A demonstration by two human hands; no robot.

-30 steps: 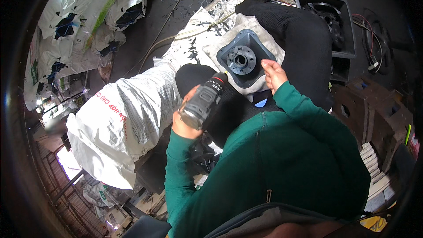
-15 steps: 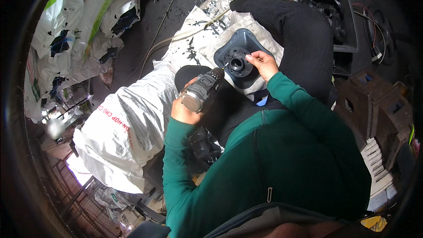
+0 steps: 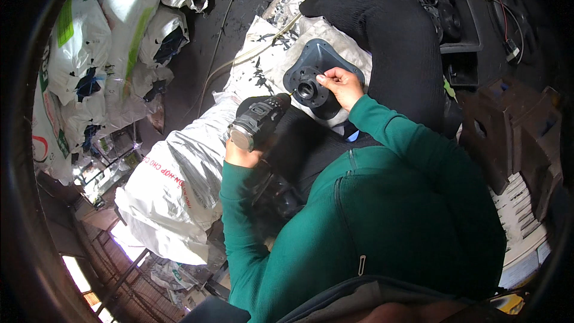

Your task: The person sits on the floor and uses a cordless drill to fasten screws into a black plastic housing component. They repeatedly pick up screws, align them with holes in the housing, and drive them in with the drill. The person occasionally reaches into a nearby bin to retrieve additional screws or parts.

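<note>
My left hand point(image 3: 242, 154) is wrapped round a grey and black cordless drill point(image 3: 258, 122). The drill's nose points up and right, with its tip at the left edge of a round black flange point(image 3: 306, 78). That flange has a raised ring with a hole in its middle and small holes around its rim. It sits on a dark grey square plastic piece point(image 3: 323, 54) with rounded corners. From the right, my right hand point(image 3: 344, 87) pinches the flange's edge between thumb and fingers. Whether the drill tip is inside a hole is too small to tell.
A whitish cloth point(image 3: 359, 54) lies beneath the plastic piece, between my black-clad legs. A black bin point(image 3: 472, 39) of round black parts stands at the far right. White sacks point(image 3: 81, 42) fill the left, and another sack point(image 3: 179, 185) lies nearer. Brown blocks point(image 3: 508, 137) are at right.
The whole view has shifted a little, so the things in front of me sit further left. Both hands keep their holds, and the drill tip stays at the flange's left edge.
</note>
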